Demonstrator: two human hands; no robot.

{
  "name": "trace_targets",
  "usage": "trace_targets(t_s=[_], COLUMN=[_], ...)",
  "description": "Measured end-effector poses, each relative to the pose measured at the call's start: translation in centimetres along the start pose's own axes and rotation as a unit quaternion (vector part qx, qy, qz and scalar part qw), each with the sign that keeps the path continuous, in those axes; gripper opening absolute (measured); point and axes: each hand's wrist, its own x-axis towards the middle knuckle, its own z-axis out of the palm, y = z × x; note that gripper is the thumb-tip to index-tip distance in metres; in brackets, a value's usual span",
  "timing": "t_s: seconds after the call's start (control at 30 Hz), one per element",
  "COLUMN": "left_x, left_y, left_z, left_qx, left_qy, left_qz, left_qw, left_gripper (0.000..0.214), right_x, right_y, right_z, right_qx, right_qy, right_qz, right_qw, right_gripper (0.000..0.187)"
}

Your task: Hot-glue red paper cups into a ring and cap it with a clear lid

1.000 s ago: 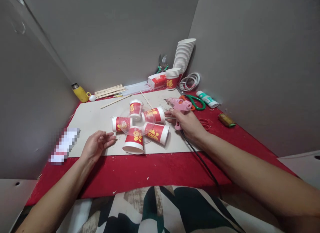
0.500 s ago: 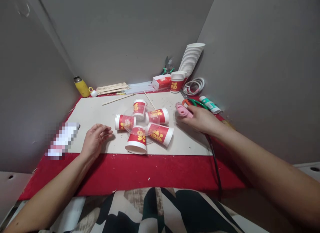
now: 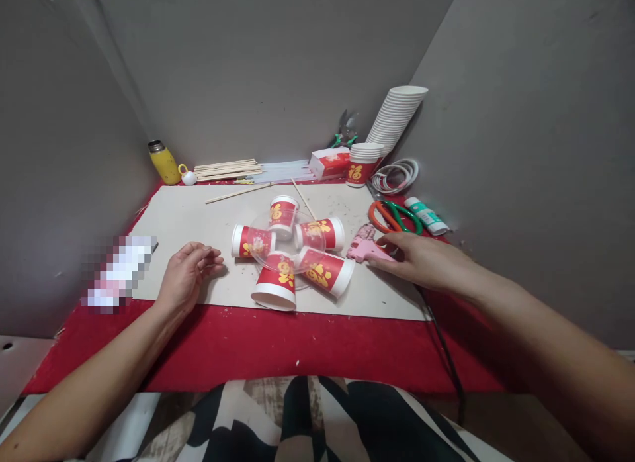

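Several red and white paper cups [image 3: 290, 253] lie on their sides in a star shape on a pale board [image 3: 188, 217], joined under a clear plastic disc [image 3: 278, 240]. My left hand [image 3: 186, 273] rests on the board just left of the cups, fingers loosely curled and apart, holding nothing. My right hand [image 3: 421, 260] lies flat to the right of the cups, fingertips touching a pink glue gun [image 3: 364, 247] that lies on the board. The gun's black cable [image 3: 441, 346] runs back under my right arm.
Orange and green scissors [image 3: 394, 217], a glue tube [image 3: 425, 215], a wire coil [image 3: 397, 174] and stacked cups [image 3: 364, 161] fill the back right corner. Wooden sticks [image 3: 225, 169] and a yellow bottle [image 3: 163, 163] sit at the back left. Grey walls close in on three sides.
My right hand carried the glue gun away from the cups, lowered it onto the board and opened over it. My left hand stayed where it was.
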Motion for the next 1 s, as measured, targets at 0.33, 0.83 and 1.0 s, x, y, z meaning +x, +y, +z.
trace_targets(t_s=[0.33,0.83,1.0], left_x=[-3.4,-3.6,-3.9], left_y=[-0.4,-1.8,-1.8], left_z=[0.7,0.1,0.4], left_qx=[0.169,0.377,0.406], left_qy=[-0.024,-0.175,-0.222], left_qz=[0.219,0.47,0.522], left_qw=[0.961,0.779,0.716], left_gripper=[0.01,0.07,0.079], right_x=[3.6,6.7,6.4], right_y=[-5.3,-8.5,-8.9], right_z=[-3.3,2.6,2.4], right_qx=[0.284,0.586,0.576], right_qy=[0.128,0.01,0.014], right_qz=[-0.092,-0.011,-0.022], right_qw=[0.946,0.81,0.817], right_gripper=[0.045,0.052,0.052])
